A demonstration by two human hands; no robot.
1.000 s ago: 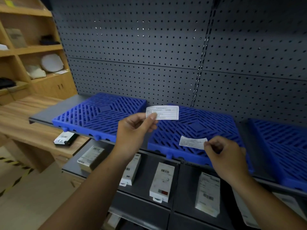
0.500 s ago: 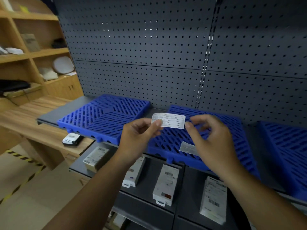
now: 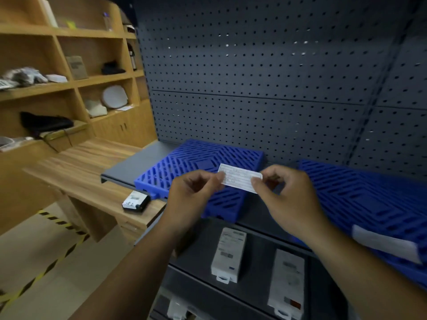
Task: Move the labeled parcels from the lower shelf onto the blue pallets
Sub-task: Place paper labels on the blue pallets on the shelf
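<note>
Both my hands pinch one white printed label (image 3: 239, 178) in front of the shelf: my left hand (image 3: 193, 192) holds its left end, my right hand (image 3: 287, 195) its right end. Behind it lie two blue slatted pallets, the left pallet (image 3: 201, 158) and the right pallet (image 3: 369, 195), on the upper grey shelf. A second white label (image 3: 383, 242) rests on the right pallet's front edge. On the lower shelf (image 3: 254, 257) lie white labeled parcels, one (image 3: 228, 252) in the middle and one (image 3: 286, 280) to its right.
A dark pegboard wall (image 3: 265, 77) backs the shelves. A wooden counter (image 3: 87, 172) on the left carries a small black-and-white box (image 3: 135, 200). Wooden cabinets with odd items stand behind it. Yellow-black tape (image 3: 53, 257) marks the floor.
My right hand left the label lying on the right pallet, rose, and took the right end of the label in my left hand. The view has swung left.
</note>
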